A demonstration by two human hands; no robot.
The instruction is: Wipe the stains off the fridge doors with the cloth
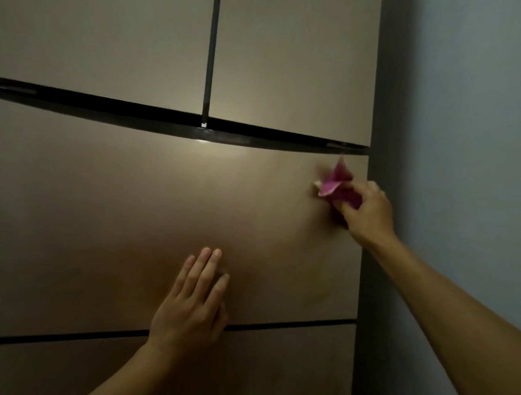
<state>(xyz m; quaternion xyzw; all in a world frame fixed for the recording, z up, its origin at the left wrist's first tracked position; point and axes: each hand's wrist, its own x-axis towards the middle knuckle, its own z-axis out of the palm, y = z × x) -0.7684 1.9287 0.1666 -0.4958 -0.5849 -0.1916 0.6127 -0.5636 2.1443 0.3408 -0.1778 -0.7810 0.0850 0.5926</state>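
A bronze-coloured fridge fills the view, with two upper doors (110, 32) and a wide middle drawer door (114, 202). My right hand (368, 209) grips a crumpled pink cloth (335, 184) and presses it against the middle door near its upper right corner. The cloth is blurred. My left hand (195, 300) lies flat on the same door near its lower edge, fingers straight and close together, holding nothing. Faint smears show on the door below the cloth.
A dark gap (165, 123) separates the upper doors from the middle door, and a thinner one (290, 324) runs above the bottom drawer (272, 367). The fridge's dark side panel (385, 113) meets a grey-blue wall (474, 119) at right.
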